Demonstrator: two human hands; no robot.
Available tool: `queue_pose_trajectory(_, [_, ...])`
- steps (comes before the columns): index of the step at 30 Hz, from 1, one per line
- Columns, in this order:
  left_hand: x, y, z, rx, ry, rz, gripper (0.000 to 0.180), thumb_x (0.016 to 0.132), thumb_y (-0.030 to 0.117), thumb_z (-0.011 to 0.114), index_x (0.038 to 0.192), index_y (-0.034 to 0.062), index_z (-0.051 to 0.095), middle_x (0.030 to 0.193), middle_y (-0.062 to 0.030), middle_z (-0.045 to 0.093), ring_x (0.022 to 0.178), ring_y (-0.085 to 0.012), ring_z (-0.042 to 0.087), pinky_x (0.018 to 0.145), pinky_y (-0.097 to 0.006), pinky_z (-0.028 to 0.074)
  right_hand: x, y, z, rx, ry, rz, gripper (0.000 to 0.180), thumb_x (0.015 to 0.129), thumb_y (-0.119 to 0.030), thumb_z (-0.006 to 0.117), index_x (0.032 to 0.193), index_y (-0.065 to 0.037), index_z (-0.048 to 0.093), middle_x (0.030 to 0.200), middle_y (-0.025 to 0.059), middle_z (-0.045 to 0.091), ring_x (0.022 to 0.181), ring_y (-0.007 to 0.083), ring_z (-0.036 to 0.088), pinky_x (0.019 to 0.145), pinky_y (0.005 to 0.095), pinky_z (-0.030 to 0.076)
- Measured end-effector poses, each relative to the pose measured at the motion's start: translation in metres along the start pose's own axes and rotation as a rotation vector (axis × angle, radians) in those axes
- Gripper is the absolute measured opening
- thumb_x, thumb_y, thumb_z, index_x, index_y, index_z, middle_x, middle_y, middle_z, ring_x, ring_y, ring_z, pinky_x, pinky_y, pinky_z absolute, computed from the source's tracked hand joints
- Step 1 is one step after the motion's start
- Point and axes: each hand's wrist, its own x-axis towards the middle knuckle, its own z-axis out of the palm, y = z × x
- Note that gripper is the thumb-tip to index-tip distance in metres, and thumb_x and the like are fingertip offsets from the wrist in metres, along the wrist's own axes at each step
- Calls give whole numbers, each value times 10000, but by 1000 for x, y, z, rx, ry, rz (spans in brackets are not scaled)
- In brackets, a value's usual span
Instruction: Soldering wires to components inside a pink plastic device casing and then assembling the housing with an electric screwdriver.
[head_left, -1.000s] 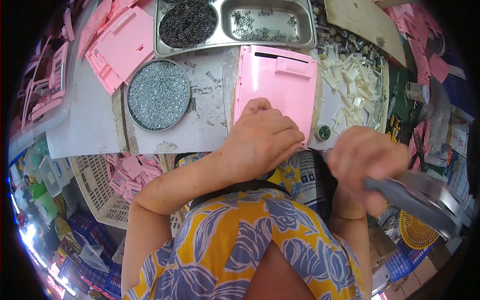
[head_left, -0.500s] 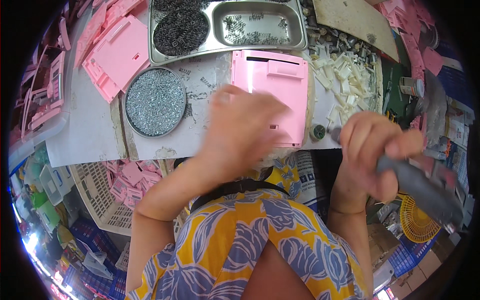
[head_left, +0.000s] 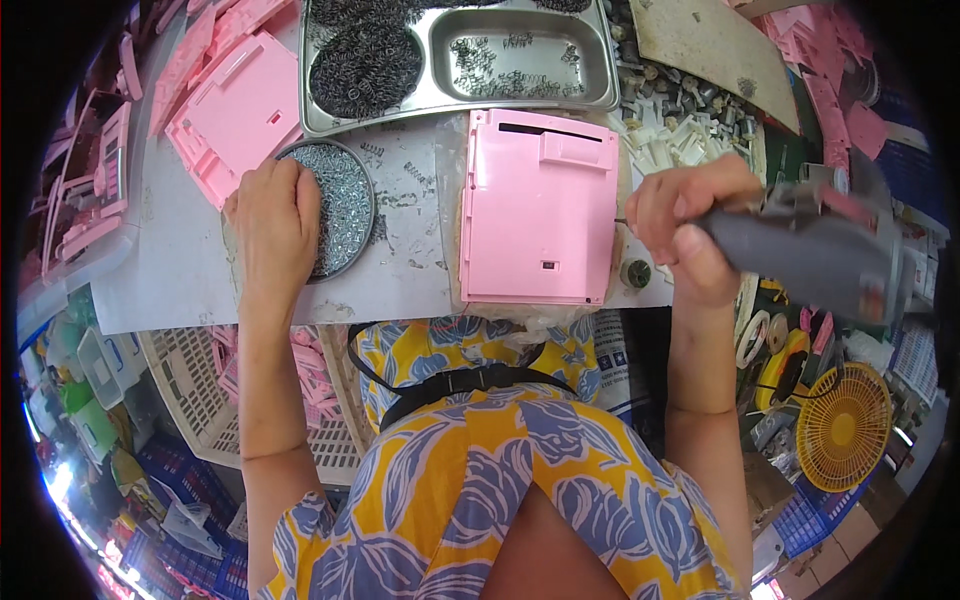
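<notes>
Two hands in view, both busy. My left hand lies palm-down over the near-left edge of the round dish of small silver screws, fingers curled loosely into the pile; can't tell whether it's pinching one. My right hand is wrapped tight round the grey electric screwdriver, fist closed, tool lying roughly horizontal w/ its thin bit pointing left, tip just at the right edge of the pink plastic housing.

Housing lies flat, back side up, centre of the desk, directly in front of me, between the two hands. Screw dish sits just left of it, apart from it.

Behind both: a steel compartment tray, left section heaped w/ dark springs, right section w/ a thin scatter of small parts. More pink housings stacked far left. White plastic bits piled behind my right hand. Yellow fan low on the right.
</notes>
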Motion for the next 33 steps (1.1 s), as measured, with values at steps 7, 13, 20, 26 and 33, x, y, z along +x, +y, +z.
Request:
queue_pose_trajectory(7, [17,7,-18,-373,-2,-113,113,884,96,702,809,26,653,747,-102,617,726,-303,608,729,-403,450,7,-47,-3,-17,-8,-133,338,921,-250,699,1108,-64,488,609,-8,487,505,123,460,500,307,392])
queue_pose_trajectory(13, [-6,113,-13,-694,-70,433,157,767,79,801,880,110,697,834,-17,670,798,-210,653,825,-374,426,4,-59,27,62,-22,-105,325,906,-280,735,1088,-139,506,617,-48,549,481,83,505,468,248,403])
queue_pose_trajectory(20, [-11,146,-2,-940,-164,464,223,725,78,847,901,98,712,831,-17,689,744,-184,636,827,-368,424,4,-62,50,113,36,-75,287,882,-259,775,1010,-178,532,589,-61,590,441,73,534,434,227,400])
queue_pose_trajectory(26, [-7,145,-5,-825,-118,521,216,721,106,853,870,116,697,810,0,671,736,-176,634,870,-410,418,6,-54,53,119,51,-87,279,889,-260,770,1005,-177,530,590,-60,588,434,77,530,428,230,401])
queue_pose_trajectory(33, [-2,143,-8,-784,-120,579,205,728,146,842,859,122,686,808,7,660,735,-169,626,909,-437,418,7,-52,57,129,75,-79,272,896,-252,755,1006,-168,521,590,-58,573,435,81,529,429,235,409])
